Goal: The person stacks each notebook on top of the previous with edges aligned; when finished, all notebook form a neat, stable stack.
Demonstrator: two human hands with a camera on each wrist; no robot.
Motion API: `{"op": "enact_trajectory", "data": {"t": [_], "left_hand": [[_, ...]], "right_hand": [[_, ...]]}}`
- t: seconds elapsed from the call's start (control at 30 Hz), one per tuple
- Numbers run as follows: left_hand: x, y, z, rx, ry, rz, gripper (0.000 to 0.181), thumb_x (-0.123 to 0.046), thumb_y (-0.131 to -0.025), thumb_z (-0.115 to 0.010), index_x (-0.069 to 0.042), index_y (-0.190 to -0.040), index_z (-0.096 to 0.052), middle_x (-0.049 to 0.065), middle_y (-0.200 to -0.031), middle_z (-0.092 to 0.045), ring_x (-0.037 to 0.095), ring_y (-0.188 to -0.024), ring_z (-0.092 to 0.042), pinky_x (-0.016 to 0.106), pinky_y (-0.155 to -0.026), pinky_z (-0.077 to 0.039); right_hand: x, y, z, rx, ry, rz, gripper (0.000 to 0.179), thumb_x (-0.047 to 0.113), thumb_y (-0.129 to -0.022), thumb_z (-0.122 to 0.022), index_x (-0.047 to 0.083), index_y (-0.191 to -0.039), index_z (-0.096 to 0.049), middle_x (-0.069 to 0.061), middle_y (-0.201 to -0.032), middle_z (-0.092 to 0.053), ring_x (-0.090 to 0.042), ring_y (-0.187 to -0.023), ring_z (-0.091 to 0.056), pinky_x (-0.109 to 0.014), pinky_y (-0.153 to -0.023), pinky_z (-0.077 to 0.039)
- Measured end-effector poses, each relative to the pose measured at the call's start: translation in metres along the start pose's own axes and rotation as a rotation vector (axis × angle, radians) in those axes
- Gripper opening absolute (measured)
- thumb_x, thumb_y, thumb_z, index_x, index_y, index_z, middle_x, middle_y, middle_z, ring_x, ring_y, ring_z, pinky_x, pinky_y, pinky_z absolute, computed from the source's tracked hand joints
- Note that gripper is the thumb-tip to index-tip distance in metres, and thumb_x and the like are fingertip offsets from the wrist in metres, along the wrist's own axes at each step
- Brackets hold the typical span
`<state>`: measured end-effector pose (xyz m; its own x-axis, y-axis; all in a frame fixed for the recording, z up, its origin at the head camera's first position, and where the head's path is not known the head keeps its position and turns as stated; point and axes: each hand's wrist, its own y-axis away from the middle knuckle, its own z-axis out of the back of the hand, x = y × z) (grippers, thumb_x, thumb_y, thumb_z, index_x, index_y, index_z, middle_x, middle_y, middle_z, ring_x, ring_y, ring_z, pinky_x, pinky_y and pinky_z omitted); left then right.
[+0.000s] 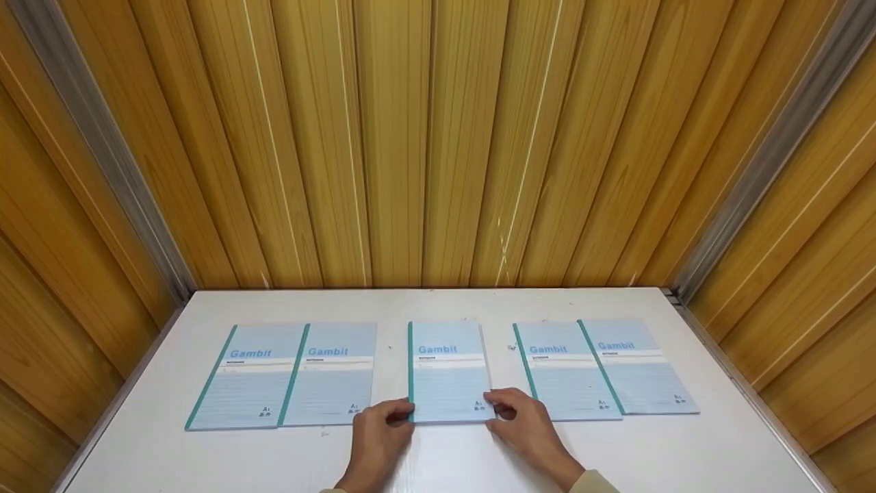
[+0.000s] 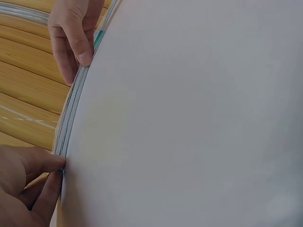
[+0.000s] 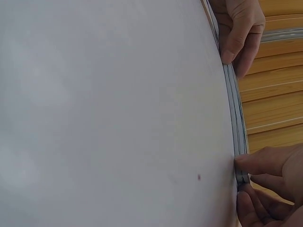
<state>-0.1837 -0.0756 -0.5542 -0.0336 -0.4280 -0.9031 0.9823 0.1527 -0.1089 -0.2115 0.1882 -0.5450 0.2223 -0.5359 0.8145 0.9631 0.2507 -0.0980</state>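
Observation:
A light-blue notebook with a green spine and the word "Gambit" lies in the middle of the white table. My left hand holds its lower left corner at the spine, fingertips and thumb on the edges. Opposite, my right hand grips the lower right corner. From the left wrist, layered edges run between my left hand and the right one. The right wrist view shows the same edges, with thumb and fingers of my right hand around the corner.
On the left, two matching notebooks lie side by side. Two more lie at the right, the nearer one close to my right hand. Yellow wood-look walls enclose the white table at the back and sides.

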Motion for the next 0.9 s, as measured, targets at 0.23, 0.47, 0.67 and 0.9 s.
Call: {"op": "enact_trajectory", "data": {"t": [0.23,0.47,0.67,0.9], "left_hand": [[0.001,-0.002,0.000,0.013,0.007,0.022,0.031,0.015,-0.077,-0.078,-0.002,-0.102,-0.081,0.015,-0.111,-0.078,0.026,-0.097,-0.076,0.028,-0.077,-0.064],[0.003,-0.004,0.002,0.028,0.024,0.000,0.030,0.014,-0.077,-0.077,-0.002,-0.103,-0.081,0.013,-0.107,-0.078,0.021,-0.091,-0.074,0.030,-0.076,-0.063],[0.007,-0.006,0.017,0.129,0.042,-0.024,0.033,0.011,-0.082,-0.077,0.001,-0.113,-0.078,0.011,-0.105,-0.077,0.022,-0.093,-0.073,0.032,-0.078,-0.063],[0.010,-0.016,0.045,0.111,0.073,-0.006,0.032,0.002,-0.089,-0.080,0.002,-0.121,-0.076,0.015,-0.116,-0.076,0.029,-0.103,-0.074,0.039,-0.086,-0.063]], "right_hand": [[-0.002,-0.001,0.000,-0.010,-0.003,0.012,0.042,-0.006,-0.084,-0.082,-0.003,-0.126,-0.073,-0.011,-0.121,-0.071,-0.024,-0.103,-0.066,-0.031,-0.087,-0.061],[-0.001,-0.003,0.003,0.010,-0.018,-0.015,0.043,-0.005,-0.085,-0.082,-0.004,-0.127,-0.072,-0.009,-0.118,-0.070,-0.024,-0.102,-0.065,-0.030,-0.086,-0.060],[0.006,-0.006,0.007,0.010,-0.054,-0.089,0.045,0.008,-0.089,-0.084,-0.003,-0.130,-0.070,-0.008,-0.117,-0.071,-0.025,-0.105,-0.067,-0.035,-0.089,-0.060],[0.022,-0.012,0.005,-0.146,0.048,0.071,0.039,0.012,-0.092,-0.083,0.000,-0.128,-0.071,-0.012,-0.127,-0.068,-0.037,-0.119,-0.065,-0.049,-0.097,-0.059]]}}
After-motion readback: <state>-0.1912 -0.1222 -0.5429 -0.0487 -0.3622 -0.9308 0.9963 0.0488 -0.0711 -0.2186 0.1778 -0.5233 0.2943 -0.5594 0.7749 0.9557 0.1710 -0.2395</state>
